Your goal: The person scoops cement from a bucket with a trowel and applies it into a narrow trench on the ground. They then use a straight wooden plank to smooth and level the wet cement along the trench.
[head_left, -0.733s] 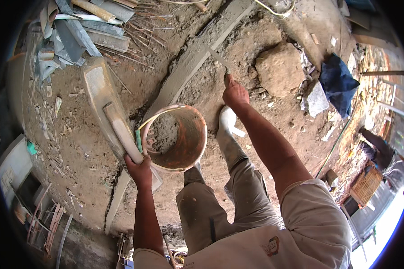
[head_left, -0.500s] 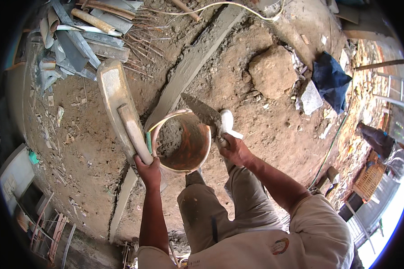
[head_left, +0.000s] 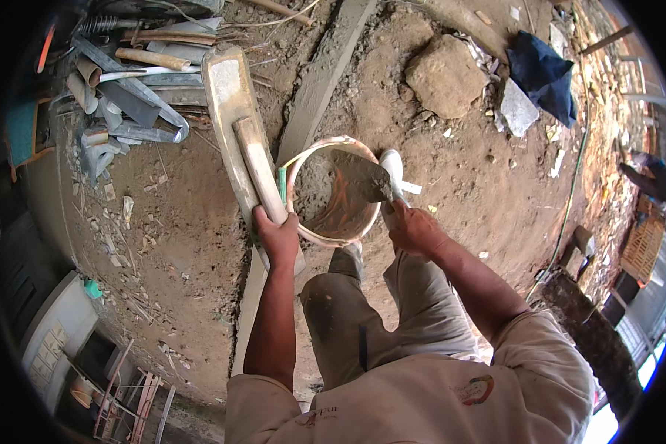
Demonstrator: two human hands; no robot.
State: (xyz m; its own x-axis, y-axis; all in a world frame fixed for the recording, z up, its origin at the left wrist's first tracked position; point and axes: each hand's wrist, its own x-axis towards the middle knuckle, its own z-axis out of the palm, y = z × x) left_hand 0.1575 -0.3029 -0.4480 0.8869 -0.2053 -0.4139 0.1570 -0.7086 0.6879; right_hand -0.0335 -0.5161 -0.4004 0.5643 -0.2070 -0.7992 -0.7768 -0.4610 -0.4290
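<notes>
My left hand (head_left: 277, 235) is wrapped round the lower end of the handle of a long wooden plastering float (head_left: 228, 89), its board spattered with dried mortar. The float slants upward just left of a round bucket (head_left: 325, 240) with a whitish rim and reddish inside. Grey wet mortar (head_left: 312, 185) lies within the bucket. My right hand (head_left: 418, 228) grips a trowel (head_left: 368, 180) at the bucket's right side. The mortar-coated blade reaches over the rim into the bucket's mouth; whether its tip touches the mortar I cannot tell.
A narrow concrete strip (head_left: 325, 74) runs diagonally across the dirt behind the bucket. At far left lies a pile of metal and wood scraps (head_left: 137, 92). A large rock (head_left: 448, 76) and dark blue cloth (head_left: 542, 78) lie at far right. My white-toed shoe (head_left: 392, 169) is beside the bucket.
The trowel blade has swung from above the rim to over the bucket's mouth. The float stays in my left hand, now more upright. The whole view has shifted too.
</notes>
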